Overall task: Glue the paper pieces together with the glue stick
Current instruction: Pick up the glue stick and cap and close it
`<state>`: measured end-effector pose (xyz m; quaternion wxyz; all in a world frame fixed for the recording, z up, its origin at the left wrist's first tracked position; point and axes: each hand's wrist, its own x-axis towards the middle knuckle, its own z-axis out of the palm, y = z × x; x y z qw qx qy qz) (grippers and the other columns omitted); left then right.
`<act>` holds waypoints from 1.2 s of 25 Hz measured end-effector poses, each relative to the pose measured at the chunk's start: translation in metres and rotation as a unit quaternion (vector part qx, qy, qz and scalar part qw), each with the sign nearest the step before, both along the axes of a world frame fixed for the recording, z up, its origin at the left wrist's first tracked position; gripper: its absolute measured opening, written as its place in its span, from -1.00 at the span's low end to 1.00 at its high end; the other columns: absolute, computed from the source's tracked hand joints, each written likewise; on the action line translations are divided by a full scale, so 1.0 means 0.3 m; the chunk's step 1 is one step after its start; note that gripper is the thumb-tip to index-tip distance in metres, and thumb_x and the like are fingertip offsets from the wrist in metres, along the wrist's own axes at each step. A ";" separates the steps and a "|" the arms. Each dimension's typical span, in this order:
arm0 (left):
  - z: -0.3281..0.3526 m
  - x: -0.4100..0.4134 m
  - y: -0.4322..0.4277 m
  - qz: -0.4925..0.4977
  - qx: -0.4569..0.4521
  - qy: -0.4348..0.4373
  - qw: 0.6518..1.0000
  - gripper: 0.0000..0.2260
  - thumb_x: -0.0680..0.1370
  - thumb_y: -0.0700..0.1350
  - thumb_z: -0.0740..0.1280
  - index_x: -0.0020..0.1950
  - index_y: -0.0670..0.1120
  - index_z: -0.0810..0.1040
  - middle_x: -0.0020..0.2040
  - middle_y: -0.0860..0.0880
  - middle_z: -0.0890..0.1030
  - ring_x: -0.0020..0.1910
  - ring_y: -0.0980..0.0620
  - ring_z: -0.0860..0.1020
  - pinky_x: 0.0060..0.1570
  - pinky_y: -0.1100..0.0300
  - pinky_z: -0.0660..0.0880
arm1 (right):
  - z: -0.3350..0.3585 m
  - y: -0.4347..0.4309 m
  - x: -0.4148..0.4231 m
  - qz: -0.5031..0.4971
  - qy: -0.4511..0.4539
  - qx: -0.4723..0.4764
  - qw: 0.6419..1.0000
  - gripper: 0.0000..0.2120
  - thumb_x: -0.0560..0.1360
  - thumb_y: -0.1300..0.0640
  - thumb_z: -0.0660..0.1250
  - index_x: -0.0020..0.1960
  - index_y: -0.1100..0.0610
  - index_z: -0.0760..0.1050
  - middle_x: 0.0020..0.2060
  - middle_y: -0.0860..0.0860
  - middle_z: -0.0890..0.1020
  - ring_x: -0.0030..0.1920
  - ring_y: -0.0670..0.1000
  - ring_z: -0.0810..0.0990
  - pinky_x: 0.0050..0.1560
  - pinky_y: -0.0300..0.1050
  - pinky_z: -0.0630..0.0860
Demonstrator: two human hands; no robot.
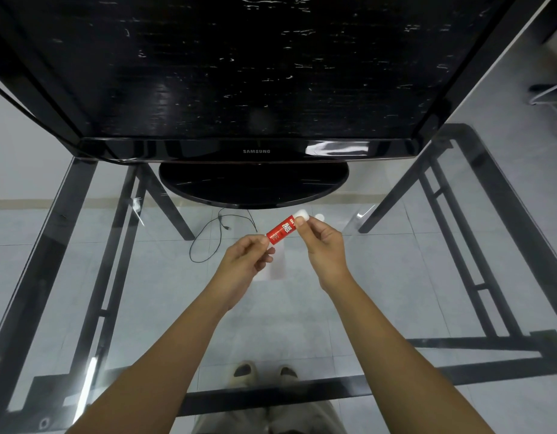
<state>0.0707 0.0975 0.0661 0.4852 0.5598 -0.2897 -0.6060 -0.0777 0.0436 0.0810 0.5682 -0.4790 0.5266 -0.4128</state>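
Both hands hold a red glue stick [281,232] above the glass table, tilted up to the right. My left hand [245,261] pinches its lower red end. My right hand [322,242] grips the white cap [303,214] at its upper end with thumb and fingers. A pale paper piece [276,264] lies flat on the glass just below the hands, partly hidden by my left hand. Whether the cap is on or loose, I cannot tell.
A large black television [255,73] on an oval stand [253,183] fills the far half of the glass table [396,292]. Through the glass show the black table frame, a floor cable [208,242] and my feet.
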 end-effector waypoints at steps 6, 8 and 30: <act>0.033 -0.011 -0.022 -0.007 0.105 0.053 0.993 -0.57 0.55 0.20 0.12 -0.20 -0.10 0.55 -0.43 0.02 0.46 -0.43 0.11 0.39 -0.32 0.28 0.42 | 0.013 -0.005 -0.001 0.021 -0.007 -0.008 1.000 -0.94 0.49 -0.02 0.32 -0.11 -0.14 0.57 -0.28 -0.32 0.64 -0.10 -0.38 0.55 -0.21 -0.60 0.38; 0.047 -0.006 -0.028 -0.004 0.182 0.144 0.973 -0.56 0.55 0.20 0.14 -0.33 -0.09 0.48 -0.50 0.02 0.36 -0.53 0.11 0.28 -0.49 0.30 0.34 | 0.007 -0.002 -0.001 0.030 -0.005 -0.010 0.999 -0.90 0.48 0.00 0.33 -0.04 -0.05 0.59 -0.25 -0.23 0.65 -0.09 -0.36 0.56 -0.20 -0.57 0.40; 0.031 -0.018 -0.014 -0.082 -0.122 -0.358 0.922 -0.64 0.44 0.06 0.40 0.21 0.04 0.50 -0.10 0.12 0.61 -0.16 0.23 0.58 -0.17 0.44 0.50 | -0.033 -0.019 -0.039 0.026 0.036 -0.037 0.998 -0.84 0.45 -0.03 0.37 -0.03 -0.01 0.62 -0.19 -0.13 0.67 -0.13 -0.17 0.60 -0.13 -0.42 0.46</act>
